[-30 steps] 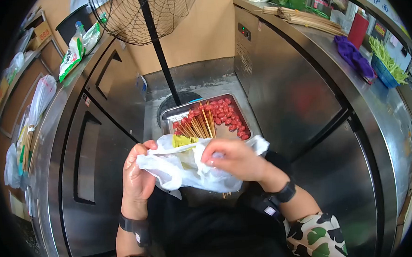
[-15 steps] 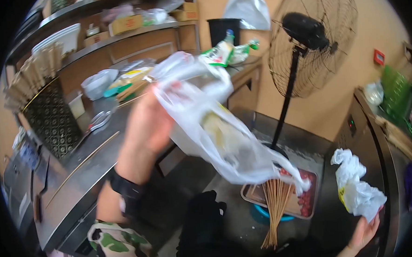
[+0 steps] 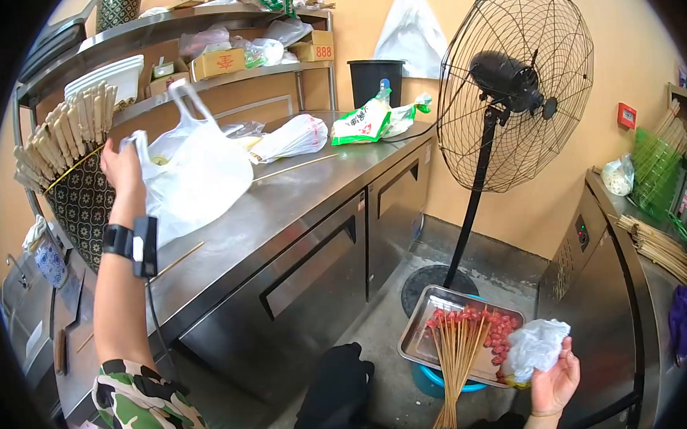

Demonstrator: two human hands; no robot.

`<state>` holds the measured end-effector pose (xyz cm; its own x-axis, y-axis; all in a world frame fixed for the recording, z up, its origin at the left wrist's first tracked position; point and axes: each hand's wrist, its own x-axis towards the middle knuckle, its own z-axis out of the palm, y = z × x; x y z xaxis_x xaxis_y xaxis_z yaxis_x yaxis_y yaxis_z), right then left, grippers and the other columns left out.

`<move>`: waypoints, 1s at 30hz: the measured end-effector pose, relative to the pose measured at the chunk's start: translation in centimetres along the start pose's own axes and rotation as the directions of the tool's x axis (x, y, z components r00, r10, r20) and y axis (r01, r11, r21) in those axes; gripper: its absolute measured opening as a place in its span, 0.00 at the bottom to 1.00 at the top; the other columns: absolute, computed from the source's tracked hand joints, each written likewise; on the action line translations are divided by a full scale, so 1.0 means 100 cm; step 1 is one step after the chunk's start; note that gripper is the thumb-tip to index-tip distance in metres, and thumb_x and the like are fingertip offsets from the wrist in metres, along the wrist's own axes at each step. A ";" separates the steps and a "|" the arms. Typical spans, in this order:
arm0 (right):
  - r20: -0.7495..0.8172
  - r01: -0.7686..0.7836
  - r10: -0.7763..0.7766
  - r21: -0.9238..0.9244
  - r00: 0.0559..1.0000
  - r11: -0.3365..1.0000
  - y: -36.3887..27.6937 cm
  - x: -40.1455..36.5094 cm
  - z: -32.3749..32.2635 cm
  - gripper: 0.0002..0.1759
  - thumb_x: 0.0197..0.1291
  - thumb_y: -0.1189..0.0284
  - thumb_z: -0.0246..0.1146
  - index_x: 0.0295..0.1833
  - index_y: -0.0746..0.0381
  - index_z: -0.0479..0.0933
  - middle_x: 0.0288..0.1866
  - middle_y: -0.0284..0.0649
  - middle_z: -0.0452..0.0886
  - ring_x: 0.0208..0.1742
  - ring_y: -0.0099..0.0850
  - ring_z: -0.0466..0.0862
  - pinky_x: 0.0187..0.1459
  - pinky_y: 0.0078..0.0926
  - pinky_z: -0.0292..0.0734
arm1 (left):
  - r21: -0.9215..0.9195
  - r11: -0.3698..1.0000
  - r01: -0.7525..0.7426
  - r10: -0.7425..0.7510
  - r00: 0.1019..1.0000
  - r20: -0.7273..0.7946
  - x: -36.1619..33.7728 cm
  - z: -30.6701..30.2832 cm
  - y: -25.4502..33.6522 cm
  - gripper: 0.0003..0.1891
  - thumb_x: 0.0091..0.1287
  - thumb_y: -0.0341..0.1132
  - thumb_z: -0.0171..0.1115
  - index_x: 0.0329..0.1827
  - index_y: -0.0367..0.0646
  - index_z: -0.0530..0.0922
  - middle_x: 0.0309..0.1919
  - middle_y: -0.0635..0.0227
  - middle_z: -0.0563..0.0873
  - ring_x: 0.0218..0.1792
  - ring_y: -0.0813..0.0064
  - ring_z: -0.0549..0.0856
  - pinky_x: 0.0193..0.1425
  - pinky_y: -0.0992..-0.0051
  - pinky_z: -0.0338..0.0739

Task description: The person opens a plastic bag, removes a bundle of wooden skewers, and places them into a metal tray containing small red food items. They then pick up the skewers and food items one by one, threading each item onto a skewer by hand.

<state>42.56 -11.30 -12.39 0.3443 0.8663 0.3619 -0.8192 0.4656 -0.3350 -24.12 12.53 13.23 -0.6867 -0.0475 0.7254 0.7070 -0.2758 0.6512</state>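
Observation:
My left hand [image 3: 121,165] is closed on the upper edge of a white plastic bag [image 3: 194,176], which spreads above the steel counter at the left. Only part of what the bag holds shows through. Low on the right, my right hand [image 3: 556,380] grips a crumpled whitish plastic bag [image 3: 535,347] with something yellow at its bottom. That bag is beside the right edge of a metal tray [image 3: 417,336]. Skewers [image 3: 458,356] with red pieces [image 3: 506,332] lie in the tray, their bare ends sticking out over its front edge.
A black fan [image 3: 512,89] stands behind the tray, which rests over a blue basin [image 3: 430,381]. Wooden-handled tools fill a patterned holder [image 3: 83,205] at the left. Green-white packages [image 3: 362,124] and a black bin [image 3: 375,81] are on the counter [image 3: 280,194]. More skewers [image 3: 656,248] lie at right.
My left hand has moved left with the white bag, now over the counter. My right hand has brought the crumpled bag left and down to the tray's edge. The view is sharper.

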 end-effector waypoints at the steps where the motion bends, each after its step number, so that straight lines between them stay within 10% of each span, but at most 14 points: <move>1: 0.032 -0.023 0.024 -0.008 0.999 1.000 0.006 0.002 0.005 0.16 0.57 0.75 0.53 0.51 0.67 0.74 0.57 0.45 0.75 0.62 0.39 0.69 0.65 0.44 0.59 | 0.064 0.972 -0.226 0.227 0.974 -0.010 -0.025 -0.007 0.030 0.24 0.57 0.30 0.55 0.60 0.36 0.69 0.57 0.55 0.72 0.59 0.65 0.71 0.64 0.71 0.62; 3: 0.036 -0.080 0.081 -0.036 0.996 0.996 0.017 0.008 0.016 0.17 0.56 0.73 0.54 0.51 0.67 0.74 0.57 0.45 0.75 0.62 0.39 0.69 0.65 0.44 0.59 | -0.325 0.879 -0.348 0.427 0.878 0.214 -0.081 -0.018 0.093 0.20 0.58 0.25 0.50 0.56 0.39 0.72 0.54 0.61 0.74 0.57 0.68 0.72 0.63 0.73 0.63; 5: -0.039 -0.106 0.105 -0.008 0.994 0.994 0.034 0.013 0.050 0.15 0.53 0.73 0.54 0.47 0.67 0.73 0.53 0.46 0.75 0.59 0.41 0.70 0.64 0.44 0.59 | -0.649 0.754 0.101 0.440 0.655 0.614 -0.146 -0.019 0.129 0.17 0.59 0.26 0.52 0.52 0.39 0.74 0.43 0.67 0.80 0.46 0.77 0.77 0.54 0.78 0.69; 7: -0.033 -0.128 0.126 -0.036 0.991 0.991 0.046 0.018 0.063 0.16 0.52 0.73 0.55 0.47 0.66 0.72 0.52 0.46 0.74 0.59 0.41 0.70 0.64 0.43 0.60 | -0.286 0.665 0.690 0.351 0.050 0.935 -0.235 -0.051 0.174 0.13 0.63 0.31 0.54 0.51 0.41 0.73 0.40 0.69 0.80 0.39 0.80 0.80 0.45 0.77 0.75; 8: 0.040 -0.110 0.117 -0.150 0.992 0.983 0.049 0.019 0.070 0.17 0.51 0.72 0.56 0.48 0.66 0.72 0.52 0.46 0.73 0.58 0.40 0.70 0.64 0.42 0.60 | -0.010 0.597 0.802 0.341 -0.242 0.908 -0.279 -0.063 0.180 0.16 0.65 0.37 0.57 0.53 0.41 0.72 0.43 0.67 0.80 0.42 0.78 0.80 0.45 0.75 0.77; 10: 0.210 0.046 0.057 -0.458 0.976 0.888 0.061 0.017 0.069 0.18 0.50 0.74 0.57 0.49 0.67 0.71 0.51 0.44 0.74 0.57 0.36 0.71 0.62 0.37 0.62 | 0.301 0.523 0.797 0.411 -0.545 0.731 -0.350 -0.088 0.190 0.28 0.64 0.43 0.60 0.63 0.42 0.63 0.55 0.64 0.73 0.53 0.74 0.76 0.56 0.72 0.71; 13: 0.342 0.076 0.296 -0.758 0.892 0.648 0.076 0.002 0.083 0.22 0.49 0.86 0.52 0.53 0.68 0.69 0.52 0.43 0.73 0.55 0.34 0.74 0.57 0.29 0.68 | 0.305 0.313 0.900 0.633 -0.437 0.639 -0.419 -0.105 0.195 0.37 0.60 0.43 0.65 0.68 0.40 0.56 0.59 0.64 0.70 0.59 0.71 0.70 0.61 0.69 0.67; 16: 0.461 0.448 0.130 -0.886 0.878 0.118 0.076 -0.018 0.089 0.21 0.50 0.87 0.53 0.53 0.68 0.69 0.48 0.48 0.74 0.46 0.35 0.80 0.47 0.28 0.76 | 0.378 0.234 0.896 0.568 -0.441 0.695 -0.440 -0.108 0.202 0.29 0.62 0.38 0.62 0.64 0.39 0.62 0.55 0.65 0.74 0.56 0.74 0.73 0.59 0.71 0.69; 23: 0.382 0.341 -0.219 -0.918 0.898 -0.203 0.040 -0.016 0.073 0.15 0.48 0.86 0.58 0.45 0.67 0.74 0.49 0.46 0.74 0.42 0.33 0.79 0.39 0.23 0.76 | 0.416 0.163 0.895 0.431 -0.444 0.786 -0.452 -0.101 0.188 0.13 0.66 0.31 0.53 0.52 0.38 0.72 0.44 0.65 0.81 0.46 0.75 0.80 0.52 0.73 0.73; 27: 0.408 0.384 0.019 -0.843 0.913 -0.376 0.048 -0.009 0.055 0.28 0.48 0.69 0.66 0.56 0.65 0.69 0.52 0.47 0.73 0.57 0.42 0.71 0.55 0.35 0.69 | 0.419 0.159 0.894 0.497 -0.439 0.748 -0.447 -0.097 0.179 0.12 0.63 0.30 0.50 0.49 0.37 0.71 0.42 0.64 0.79 0.46 0.74 0.79 0.54 0.74 0.72; 30: 0.166 0.241 0.278 -0.935 0.946 -0.261 0.064 -0.014 0.041 0.38 0.48 0.58 0.68 0.61 0.66 0.64 0.54 0.50 0.71 0.59 0.45 0.69 0.59 0.36 0.65 | 0.401 0.161 0.902 0.553 -0.419 0.720 -0.442 -0.099 0.179 0.14 0.63 0.31 0.54 0.51 0.38 0.70 0.42 0.66 0.78 0.47 0.77 0.77 0.54 0.76 0.70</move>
<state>34.97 -10.29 -11.52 0.0216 0.9189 0.3939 0.7258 0.2566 -0.6383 17.17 0.23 -9.39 0.8007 0.5585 0.2165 -0.4373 0.2981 0.8485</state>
